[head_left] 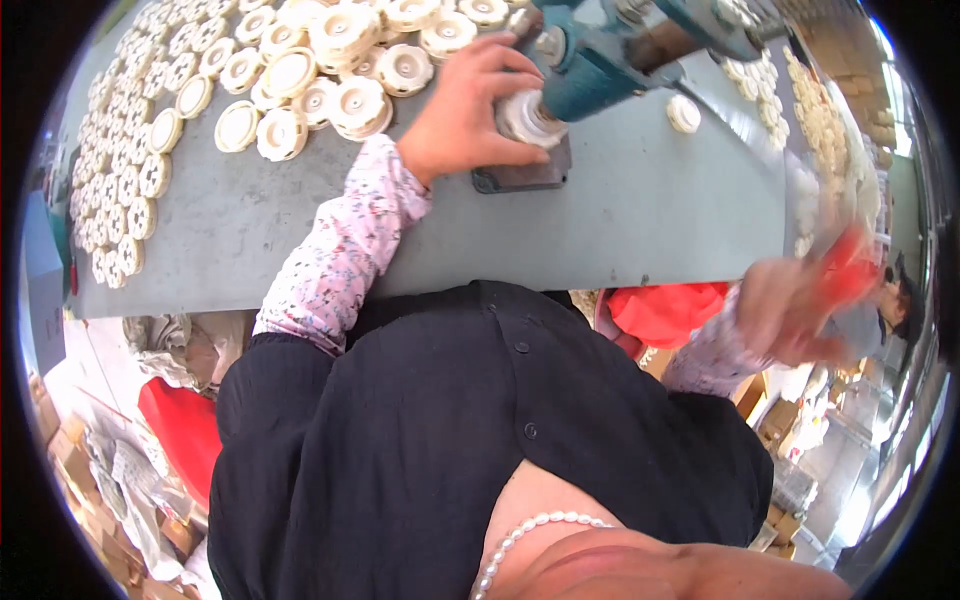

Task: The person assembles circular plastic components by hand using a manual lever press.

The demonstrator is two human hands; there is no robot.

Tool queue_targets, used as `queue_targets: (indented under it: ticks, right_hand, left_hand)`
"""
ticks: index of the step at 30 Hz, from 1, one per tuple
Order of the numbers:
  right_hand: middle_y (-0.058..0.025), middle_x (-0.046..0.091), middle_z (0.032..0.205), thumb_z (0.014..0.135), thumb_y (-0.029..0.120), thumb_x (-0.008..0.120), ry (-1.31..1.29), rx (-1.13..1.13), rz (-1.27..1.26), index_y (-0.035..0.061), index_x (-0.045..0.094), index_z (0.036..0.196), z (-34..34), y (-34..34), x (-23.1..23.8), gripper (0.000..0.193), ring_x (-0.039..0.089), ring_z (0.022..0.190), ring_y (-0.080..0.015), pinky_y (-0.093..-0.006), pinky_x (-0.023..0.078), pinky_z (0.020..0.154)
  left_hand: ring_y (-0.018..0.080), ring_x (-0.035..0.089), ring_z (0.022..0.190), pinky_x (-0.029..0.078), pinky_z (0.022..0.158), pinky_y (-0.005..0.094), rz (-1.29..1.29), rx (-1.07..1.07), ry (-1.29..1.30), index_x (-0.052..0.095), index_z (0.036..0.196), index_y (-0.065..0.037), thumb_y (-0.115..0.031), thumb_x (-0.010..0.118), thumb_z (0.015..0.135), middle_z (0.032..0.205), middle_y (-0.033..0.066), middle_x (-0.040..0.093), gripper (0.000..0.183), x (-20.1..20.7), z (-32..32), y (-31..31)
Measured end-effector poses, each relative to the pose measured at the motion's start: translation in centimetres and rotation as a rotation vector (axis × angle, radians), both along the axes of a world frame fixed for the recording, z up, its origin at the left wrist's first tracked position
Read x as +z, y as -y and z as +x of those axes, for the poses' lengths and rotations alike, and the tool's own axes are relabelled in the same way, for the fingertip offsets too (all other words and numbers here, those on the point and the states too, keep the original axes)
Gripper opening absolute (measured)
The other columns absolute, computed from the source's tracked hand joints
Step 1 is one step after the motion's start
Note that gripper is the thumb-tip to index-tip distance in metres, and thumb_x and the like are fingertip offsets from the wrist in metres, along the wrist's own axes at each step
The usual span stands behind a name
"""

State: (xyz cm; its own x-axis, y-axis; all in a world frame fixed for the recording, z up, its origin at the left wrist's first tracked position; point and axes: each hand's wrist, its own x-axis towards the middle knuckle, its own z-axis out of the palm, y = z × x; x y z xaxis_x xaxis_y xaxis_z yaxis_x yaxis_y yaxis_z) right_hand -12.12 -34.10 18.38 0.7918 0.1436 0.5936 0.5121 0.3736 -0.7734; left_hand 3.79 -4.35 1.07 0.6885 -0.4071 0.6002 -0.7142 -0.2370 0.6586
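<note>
My left hand (465, 110) reaches over the grey table, its thumb and fingers curved around a round cream plastic part (522, 122). This part sits under the ram of a teal bench press (597, 70), above a dark metal base block (530, 178). Off the table's right front corner, my right hand (785, 315) is smeared by motion. A red object (850, 265) overlaps it, blurred too; whether my fingers hold it I cannot make out.
Many round cream parts (240, 125) cover the table's left and far side. One small white round part (683, 114) lies right of the press, with more parts (757, 85) along the right edge. Red fabric (665, 312) shows below the front edge. Another person (890, 305) is at far right.
</note>
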Motion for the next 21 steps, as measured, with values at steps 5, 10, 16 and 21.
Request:
queue_targets:
  ticks: [5,10,16,21]
  right_hand:
    - [-0.0095,0.076,0.109,0.109,0.028,0.058,-0.451,-0.865,-0.788,0.0040,0.071,0.131,9.8,9.1,-8.2,0.035,0.064,0.065,-0.0121,-0.0273,0.051,0.058]
    - [-0.0084,0.074,0.095,0.098,0.048,0.072,-0.844,-1.049,-1.129,0.0003,0.071,0.131,16.3,15.2,-17.9,0.058,0.069,0.078,-0.0138,-0.0304,0.054,0.058]
    - [-0.0083,0.076,0.103,0.087,0.019,0.086,-0.469,-0.606,-0.906,0.0017,0.072,0.122,13.1,8.8,-15.7,0.042,0.069,0.087,-0.0156,-0.0290,0.057,0.074]
    - [-0.0056,0.071,0.108,0.078,-0.002,0.084,0.178,-0.486,-1.033,0.0124,0.077,0.120,8.0,-1.8,-11.5,0.045,0.071,0.092,-0.0209,-0.0317,0.060,0.078]
  left_hand:
    - [0.0363,0.049,0.139,0.035,0.118,0.0497,0.447,0.597,0.336,0.073,0.127,-0.007,-0.042,0.095,0.067,0.139,0.0131,0.063,0.073,3.0,2.5,-5.4]
    - [0.0384,0.051,0.134,0.038,0.114,0.0505,0.125,0.561,0.274,0.065,0.138,-0.006,-0.032,0.090,0.078,0.139,0.0147,0.060,0.069,2.7,1.2,-2.8]
    - [0.0387,0.052,0.132,0.039,0.114,0.0501,0.065,0.370,0.061,0.066,0.136,-0.005,-0.033,0.088,0.080,0.136,0.0153,0.062,0.067,-0.8,-4.3,-0.4]
    - [0.0384,0.053,0.134,0.040,0.115,0.0497,-0.010,0.194,0.026,0.066,0.137,-0.005,-0.044,0.091,0.075,0.137,0.0151,0.063,0.077,0.9,-4.4,0.3]
